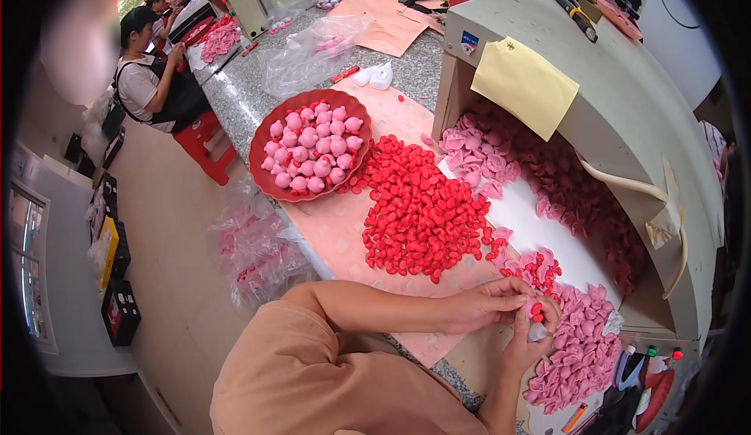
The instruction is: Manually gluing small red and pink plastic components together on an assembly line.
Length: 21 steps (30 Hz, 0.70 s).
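Observation:
My left hand (pixel 494 303) and my right hand (pixel 526 347) meet in front of the grey hooded box. Fingers of both are closed round a small pink rubbery piece (pixel 530 307) with red bits on it. A whitish patch shows at my right fingers; what it is I cannot tell. Beside my hands lie a heap of pink curled pieces (pixel 575 345) and a few pink pieces with red ones (pixel 532 267). Beyond my left hand spreads a large pile of small red pieces (pixel 426 212). A red fluted bowl (pixel 262 157) holds many round pink pieces with red parts.
The grey hooded box (pixel 594 59) rises on the right, with a yellow paper (pixel 524 83) on its front and more pink pieces inside. Clear plastic bags (pixel 301 59) lie on the granite counter. Tools (pixel 575 16) rest on top. Two people sit at the far left; a red stool (pixel 205 149) stands there.

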Tool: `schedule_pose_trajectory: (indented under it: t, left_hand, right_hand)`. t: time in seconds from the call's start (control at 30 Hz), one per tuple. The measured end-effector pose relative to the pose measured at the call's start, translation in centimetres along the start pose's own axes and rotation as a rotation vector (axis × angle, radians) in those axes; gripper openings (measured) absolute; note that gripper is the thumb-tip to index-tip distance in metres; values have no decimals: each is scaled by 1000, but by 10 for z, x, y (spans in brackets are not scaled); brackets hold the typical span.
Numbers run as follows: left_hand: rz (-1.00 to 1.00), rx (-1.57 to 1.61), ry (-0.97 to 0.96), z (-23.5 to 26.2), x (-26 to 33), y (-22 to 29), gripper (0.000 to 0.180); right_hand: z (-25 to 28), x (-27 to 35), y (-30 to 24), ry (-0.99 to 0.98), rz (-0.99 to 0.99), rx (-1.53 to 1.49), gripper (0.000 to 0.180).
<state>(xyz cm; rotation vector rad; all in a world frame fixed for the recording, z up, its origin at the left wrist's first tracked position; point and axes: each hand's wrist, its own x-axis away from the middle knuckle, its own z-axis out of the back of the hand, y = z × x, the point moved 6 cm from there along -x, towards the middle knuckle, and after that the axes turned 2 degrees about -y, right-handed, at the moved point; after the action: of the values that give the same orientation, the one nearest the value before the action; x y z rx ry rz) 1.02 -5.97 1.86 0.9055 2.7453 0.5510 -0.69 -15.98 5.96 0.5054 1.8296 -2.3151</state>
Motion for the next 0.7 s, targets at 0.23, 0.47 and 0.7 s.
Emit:
schedule_pose_trajectory:
  t: [0.23,0.47,0.7]
  left_hand:
    - [37,29,2,-1,-7,-8,15]
    - [-8,-16,153,14,5,4,13]
    - [20,16,82,4,-2,0,14]
  right_hand:
    - [9,1,0,23,2,15,26]
    - [-7,-7,-2,-28,81,31,33]
    - [3,-7,-4,-24,95,45,33]
